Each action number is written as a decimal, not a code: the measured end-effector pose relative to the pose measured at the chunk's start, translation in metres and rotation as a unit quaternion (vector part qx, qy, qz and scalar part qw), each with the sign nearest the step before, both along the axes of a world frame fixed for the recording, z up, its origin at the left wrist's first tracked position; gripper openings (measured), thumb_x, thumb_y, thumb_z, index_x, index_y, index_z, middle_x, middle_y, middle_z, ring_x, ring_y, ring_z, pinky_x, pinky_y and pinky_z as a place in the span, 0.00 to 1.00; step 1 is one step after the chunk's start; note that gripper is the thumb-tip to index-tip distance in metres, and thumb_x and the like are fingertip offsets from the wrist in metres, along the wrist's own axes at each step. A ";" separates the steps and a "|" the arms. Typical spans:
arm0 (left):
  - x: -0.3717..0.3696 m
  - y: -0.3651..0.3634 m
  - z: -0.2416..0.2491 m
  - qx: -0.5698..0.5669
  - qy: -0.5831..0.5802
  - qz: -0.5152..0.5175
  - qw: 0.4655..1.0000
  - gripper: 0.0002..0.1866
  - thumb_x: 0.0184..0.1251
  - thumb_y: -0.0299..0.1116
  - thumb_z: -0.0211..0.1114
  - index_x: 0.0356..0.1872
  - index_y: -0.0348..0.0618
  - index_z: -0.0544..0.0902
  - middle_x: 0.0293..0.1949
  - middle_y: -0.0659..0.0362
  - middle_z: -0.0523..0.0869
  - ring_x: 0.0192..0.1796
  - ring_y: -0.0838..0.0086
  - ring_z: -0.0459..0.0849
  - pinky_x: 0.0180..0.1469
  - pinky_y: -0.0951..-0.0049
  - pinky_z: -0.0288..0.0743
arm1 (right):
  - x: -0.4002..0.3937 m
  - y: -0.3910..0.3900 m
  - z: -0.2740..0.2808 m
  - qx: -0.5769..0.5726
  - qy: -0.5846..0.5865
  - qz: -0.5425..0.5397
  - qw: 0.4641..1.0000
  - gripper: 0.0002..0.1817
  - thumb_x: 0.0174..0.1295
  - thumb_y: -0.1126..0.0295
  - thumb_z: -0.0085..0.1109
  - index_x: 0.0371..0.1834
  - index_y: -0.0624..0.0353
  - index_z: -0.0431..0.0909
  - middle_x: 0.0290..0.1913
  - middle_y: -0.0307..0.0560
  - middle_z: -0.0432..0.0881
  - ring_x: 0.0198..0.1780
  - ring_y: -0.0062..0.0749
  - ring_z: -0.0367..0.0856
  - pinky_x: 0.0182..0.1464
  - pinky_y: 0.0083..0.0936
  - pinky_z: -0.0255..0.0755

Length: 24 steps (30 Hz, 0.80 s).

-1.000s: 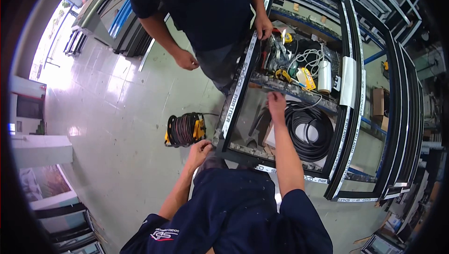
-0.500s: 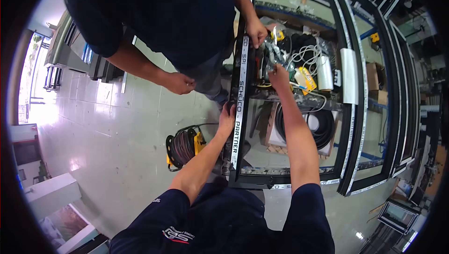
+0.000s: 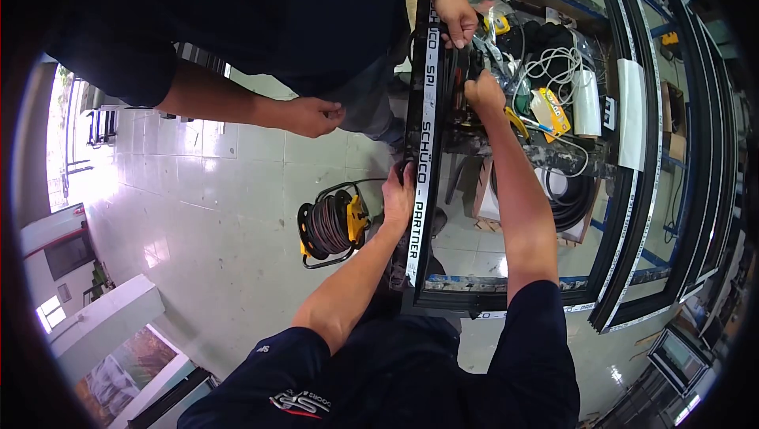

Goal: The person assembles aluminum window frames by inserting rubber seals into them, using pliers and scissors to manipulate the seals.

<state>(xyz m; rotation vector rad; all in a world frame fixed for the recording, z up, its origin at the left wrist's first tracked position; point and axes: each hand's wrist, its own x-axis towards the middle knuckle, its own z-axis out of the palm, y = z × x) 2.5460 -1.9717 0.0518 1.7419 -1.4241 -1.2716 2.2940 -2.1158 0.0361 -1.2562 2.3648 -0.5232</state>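
My left hand [image 3: 399, 196] grips the outer edge of a black profile frame [image 3: 424, 152], whose near bar carries a white strip printed "SCHÜCO - PARTNER". Inside the frame, my right hand [image 3: 486, 97] is closed above a pile of tools; what its fingers hold is hidden. A dark object [image 3: 475, 59] shows just beyond its knuckles, and a curved yellow piece [image 3: 516, 124] lies beside the wrist. Near it are an orange-yellow packet [image 3: 552, 110], a coiled pale cable [image 3: 553, 65] and a roll of clear film [image 3: 586, 103].
Across the bar stands a co-worker; one hand [image 3: 457, 16] is over the frame, the other [image 3: 315, 117] hangs beside it. A yellow-and-black cable reel [image 3: 332, 223] sits on the floor. Below the frame, a box [image 3: 490, 204] holds black coiled tubing [image 3: 571, 200]. More frames [image 3: 672, 136] stand right.
The view has shifted, so most things appear farther right and higher. My right hand has moved slightly toward the near bar, and the curved yellow piece now shows. My left hand stays on the frame.
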 end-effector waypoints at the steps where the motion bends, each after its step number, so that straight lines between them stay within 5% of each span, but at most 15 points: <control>1: 0.001 0.000 -0.001 0.008 0.002 -0.002 1.000 0.22 0.78 0.46 0.53 0.56 0.35 0.78 0.44 0.35 0.85 0.51 0.38 0.82 0.51 0.52 0.75 | 0.001 0.007 0.007 -0.023 -0.016 -0.020 0.999 0.17 0.57 0.67 0.52 0.45 0.68 0.76 0.47 0.69 0.84 0.52 0.65 0.82 0.55 0.53 0.73; 2: 0.001 0.000 -0.001 0.015 0.006 -0.004 1.000 0.23 0.78 0.47 0.53 0.56 0.35 0.78 0.44 0.35 0.85 0.51 0.38 0.82 0.52 0.52 0.75 | 0.002 0.014 0.016 -0.046 -0.030 -0.041 0.998 0.17 0.57 0.67 0.52 0.44 0.67 0.77 0.46 0.69 0.84 0.53 0.66 0.81 0.55 0.54 0.72; 3: 0.002 0.000 -0.003 0.022 -0.006 -0.013 1.000 0.24 0.78 0.49 0.52 0.57 0.35 0.77 0.44 0.34 0.84 0.51 0.38 0.81 0.52 0.52 0.75 | -0.004 0.029 -0.001 -0.195 0.001 -0.024 0.981 0.13 0.61 0.67 0.52 0.41 0.65 0.79 0.36 0.58 0.86 0.39 0.50 0.86 0.40 0.45 0.76; 5: 0.002 0.001 -0.009 0.024 -0.004 -0.007 1.000 0.25 0.78 0.50 0.52 0.58 0.35 0.76 0.45 0.34 0.84 0.52 0.38 0.81 0.53 0.51 0.75 | -0.001 0.079 0.044 -0.167 -0.435 -0.104 0.879 0.13 0.67 0.67 0.53 0.45 0.65 0.79 0.30 0.46 0.81 0.25 0.28 0.79 0.25 0.27 0.68; 7: 0.002 -0.001 -0.002 0.033 0.001 -0.016 0.999 0.27 0.77 0.51 0.52 0.59 0.33 0.75 0.46 0.33 0.84 0.52 0.37 0.81 0.54 0.51 0.75 | 0.036 0.121 0.087 -0.262 -0.520 -0.169 0.796 0.12 0.71 0.67 0.54 0.49 0.64 0.79 0.28 0.37 0.76 0.21 0.14 0.69 0.20 0.15 0.56; 12: 0.003 -0.001 -0.014 0.036 0.003 -0.029 0.999 0.29 0.77 0.54 0.50 0.58 0.35 0.75 0.44 0.33 0.84 0.51 0.37 0.81 0.53 0.49 0.74 | 0.084 0.190 0.113 -0.293 -0.585 -0.213 0.726 0.15 0.71 0.67 0.56 0.54 0.65 0.78 0.31 0.40 0.80 0.22 0.18 0.72 0.21 0.16 0.60; 24: 0.002 0.000 -0.018 -0.004 -0.016 -0.030 0.999 0.30 0.77 0.57 0.47 0.56 0.36 0.76 0.45 0.31 0.83 0.53 0.34 0.79 0.51 0.44 0.72 | 0.128 0.236 0.130 -0.286 -0.605 -0.216 0.711 0.18 0.75 0.65 0.50 0.61 0.64 0.72 0.39 0.48 0.84 0.23 0.20 0.72 0.23 0.18 0.64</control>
